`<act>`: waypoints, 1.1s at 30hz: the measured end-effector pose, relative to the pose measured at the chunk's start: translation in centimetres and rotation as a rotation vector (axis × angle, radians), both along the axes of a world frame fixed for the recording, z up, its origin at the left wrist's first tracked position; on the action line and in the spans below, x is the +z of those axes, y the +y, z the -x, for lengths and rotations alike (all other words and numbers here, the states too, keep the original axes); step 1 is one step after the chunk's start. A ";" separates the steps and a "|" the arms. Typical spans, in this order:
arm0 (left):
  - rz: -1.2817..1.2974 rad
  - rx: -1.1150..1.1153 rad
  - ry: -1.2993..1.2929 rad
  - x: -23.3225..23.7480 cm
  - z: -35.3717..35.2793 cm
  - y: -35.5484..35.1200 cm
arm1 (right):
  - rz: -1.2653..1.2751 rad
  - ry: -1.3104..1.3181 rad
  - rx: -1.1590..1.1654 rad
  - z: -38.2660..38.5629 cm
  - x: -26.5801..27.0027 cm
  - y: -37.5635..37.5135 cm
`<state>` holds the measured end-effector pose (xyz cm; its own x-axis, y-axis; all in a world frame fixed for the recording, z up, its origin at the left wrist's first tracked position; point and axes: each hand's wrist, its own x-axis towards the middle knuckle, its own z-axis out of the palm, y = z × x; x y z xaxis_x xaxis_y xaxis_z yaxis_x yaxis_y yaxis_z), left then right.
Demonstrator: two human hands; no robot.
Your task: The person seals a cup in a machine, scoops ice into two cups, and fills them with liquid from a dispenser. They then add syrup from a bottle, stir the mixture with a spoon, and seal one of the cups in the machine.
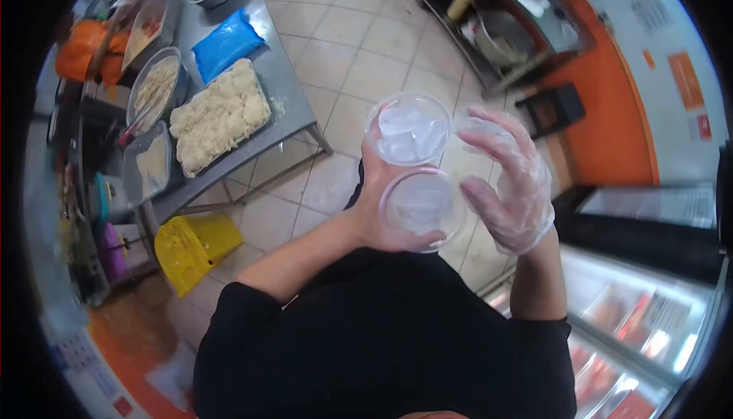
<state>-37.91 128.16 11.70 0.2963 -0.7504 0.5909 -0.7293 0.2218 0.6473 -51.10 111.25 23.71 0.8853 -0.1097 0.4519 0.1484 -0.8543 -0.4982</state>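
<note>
cups up front: left hand [374,217], bare, is wrapped around two clear plastic cups, fingers closed against their sides. the upper cup [408,129] is full of ice cubes, and the lower cup [422,207] looks frosty. both mouths face straight up at the camera, so their long axes run along the line of sight, over the tiled floor. right hand [515,190], in a thin plastic glove, has its fingers half curled at a third clear rim [475,124], but i cannot tell if it truly grips. no label shows on the cups. the orange wall signs [685,79] are too blurred to read. a steel table [294,95] stands well apart to the left.
</note>
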 end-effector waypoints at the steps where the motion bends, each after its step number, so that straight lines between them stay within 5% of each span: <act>1: 0.095 0.021 0.075 -0.2 -1.7 -1.7 | -0.016 -0.012 0.006 -2.2 0.4 -2.0; 10: 0.019 -0.032 -0.001 1.2 -17.9 -17.6 | 0.083 0.016 -0.097 -18.4 1.3 -17.1; 16: -0.029 -0.039 0.012 0.4 -25.9 -29.1 | 0.255 -0.049 0.028 -28.3 2.3 -28.6; 19: -0.011 0.010 -0.008 -0.8 -29.4 -34.8 | 0.396 0.211 0.029 -33.4 2.5 -33.7; 27: -0.219 0.291 -0.179 0.3 -39.4 -47.9 | 0.501 0.588 0.255 -49.6 3.9 -45.3; 30: 0.269 0.414 0.106 -2.2 -43.0 -52.0 | 0.473 0.585 0.361 -56.1 3.2 -49.0; 33: 0.114 0.587 0.012 -1.8 -47.8 -54.2 | 0.410 0.628 0.376 -62.6 3.2 -51.3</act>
<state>9.90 73.95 9.85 0.6491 -0.3914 0.6524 -0.7440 -0.1473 0.6518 11.49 59.97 26.86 0.9305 0.3084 -0.1974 0.2582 -0.9349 -0.2436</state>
